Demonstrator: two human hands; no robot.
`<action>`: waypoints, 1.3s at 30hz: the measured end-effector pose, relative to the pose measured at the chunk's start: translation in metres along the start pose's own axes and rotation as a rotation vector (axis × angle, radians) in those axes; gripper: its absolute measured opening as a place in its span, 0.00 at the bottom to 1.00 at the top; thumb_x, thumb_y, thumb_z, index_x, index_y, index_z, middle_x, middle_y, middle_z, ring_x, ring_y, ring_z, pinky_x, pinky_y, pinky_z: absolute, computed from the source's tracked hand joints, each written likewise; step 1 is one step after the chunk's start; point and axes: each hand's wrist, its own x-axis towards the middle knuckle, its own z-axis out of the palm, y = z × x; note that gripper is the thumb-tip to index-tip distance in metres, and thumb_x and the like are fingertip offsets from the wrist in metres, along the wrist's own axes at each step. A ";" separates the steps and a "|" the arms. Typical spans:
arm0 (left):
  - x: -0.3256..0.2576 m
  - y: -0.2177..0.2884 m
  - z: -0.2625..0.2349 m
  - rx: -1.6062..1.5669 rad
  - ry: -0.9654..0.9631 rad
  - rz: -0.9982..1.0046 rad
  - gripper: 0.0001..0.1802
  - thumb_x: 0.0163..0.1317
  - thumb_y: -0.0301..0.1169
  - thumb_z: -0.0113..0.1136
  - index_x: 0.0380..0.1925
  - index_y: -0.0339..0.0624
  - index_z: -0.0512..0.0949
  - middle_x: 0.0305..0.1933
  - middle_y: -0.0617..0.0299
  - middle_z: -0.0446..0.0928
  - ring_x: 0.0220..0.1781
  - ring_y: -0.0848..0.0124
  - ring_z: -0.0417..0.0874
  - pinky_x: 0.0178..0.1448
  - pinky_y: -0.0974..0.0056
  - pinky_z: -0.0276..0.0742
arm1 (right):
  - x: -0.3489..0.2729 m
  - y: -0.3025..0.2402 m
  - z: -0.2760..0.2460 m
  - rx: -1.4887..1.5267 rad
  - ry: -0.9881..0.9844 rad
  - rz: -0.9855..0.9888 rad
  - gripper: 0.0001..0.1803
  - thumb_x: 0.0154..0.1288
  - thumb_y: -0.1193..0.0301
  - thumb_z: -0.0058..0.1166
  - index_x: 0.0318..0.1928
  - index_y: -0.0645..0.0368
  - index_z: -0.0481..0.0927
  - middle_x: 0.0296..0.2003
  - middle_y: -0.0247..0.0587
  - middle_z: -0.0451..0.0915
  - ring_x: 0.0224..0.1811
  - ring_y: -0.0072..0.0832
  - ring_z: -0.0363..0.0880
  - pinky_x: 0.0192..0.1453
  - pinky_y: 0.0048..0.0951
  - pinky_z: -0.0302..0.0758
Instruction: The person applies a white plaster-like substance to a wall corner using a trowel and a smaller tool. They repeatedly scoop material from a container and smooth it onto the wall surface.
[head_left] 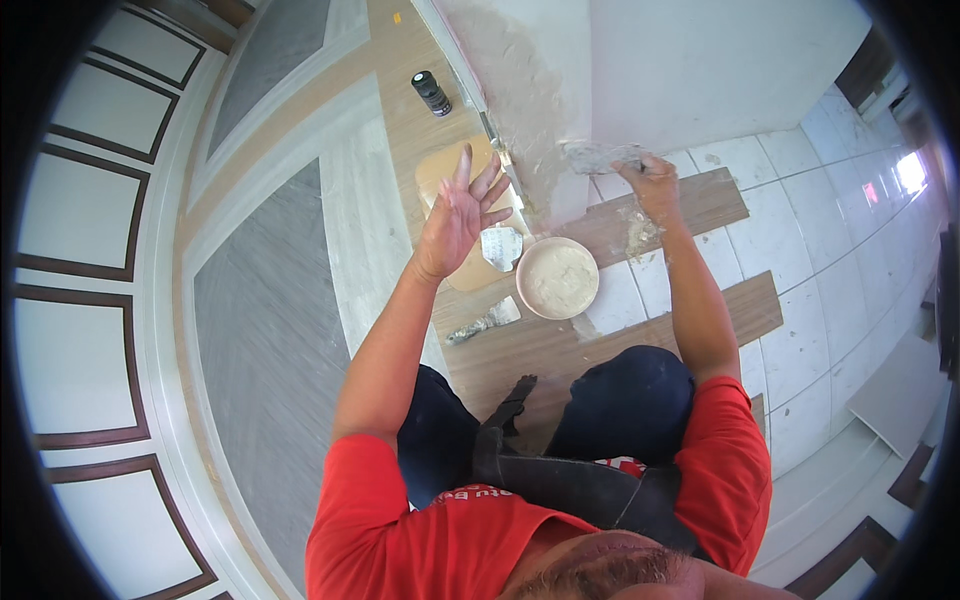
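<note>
My right hand (pixel 655 188) grips a plaster-smeared filling knife (pixel 598 157), its wide blade at the lower part of the wall corner (pixel 535 110). Whether the blade touches the wall I cannot tell. Raised over the floor, my left hand (pixel 455 225) has its fingers spread and holds nothing. Below and between the hands stands a round, pale bowl (pixel 523 287) of off-white filler (pixel 562 278). Beside it, nearest my left hand, lies a white scrap (pixel 501 248) with an uneven outline. A second filling knife (pixel 488 320) with a coated blade rests on the floor left of the bowl.
A black bottle (pixel 432 94) stands by the wall's end, beyond a tan board (pixel 432 180). Wood-look planks (pixel 710 198) lie over white tiles (pixel 800 245); one carries crumbs of filler (pixel 641 236). Panelled white fronts (pixel 95 230) line the far left.
</note>
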 end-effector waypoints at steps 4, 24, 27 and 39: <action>-0.003 0.001 0.000 0.009 0.010 -0.004 0.60 0.72 0.78 0.30 0.84 0.52 0.20 0.91 0.45 0.37 0.90 0.42 0.46 0.85 0.36 0.52 | -0.011 -0.023 -0.016 -0.086 -0.009 -0.067 0.11 0.68 0.68 0.71 0.47 0.58 0.92 0.39 0.44 0.89 0.42 0.28 0.86 0.51 0.33 0.81; -0.001 0.006 0.005 0.040 0.025 -0.012 0.61 0.71 0.80 0.27 0.84 0.49 0.21 0.91 0.46 0.39 0.90 0.46 0.47 0.83 0.41 0.57 | -0.013 -0.058 0.003 -0.332 -0.015 -0.753 0.15 0.54 0.86 0.67 0.42 0.58 0.90 0.41 0.42 0.90 0.42 0.41 0.87 0.45 0.38 0.84; -0.001 0.004 0.006 0.031 0.048 0.000 0.59 0.73 0.78 0.27 0.85 0.48 0.22 0.90 0.45 0.43 0.89 0.45 0.52 0.83 0.42 0.59 | -0.006 -0.068 -0.007 -0.262 0.102 -0.732 0.13 0.57 0.85 0.70 0.43 0.60 0.91 0.41 0.43 0.90 0.43 0.38 0.89 0.46 0.34 0.85; -0.019 -0.169 -0.058 0.834 0.424 -0.535 0.42 0.67 0.45 0.68 0.75 0.30 0.70 0.44 0.47 0.89 0.44 0.56 0.90 0.54 0.56 0.84 | -0.034 -0.005 0.016 0.055 -0.119 0.087 0.15 0.66 0.70 0.73 0.50 0.64 0.90 0.43 0.43 0.90 0.46 0.25 0.85 0.54 0.30 0.81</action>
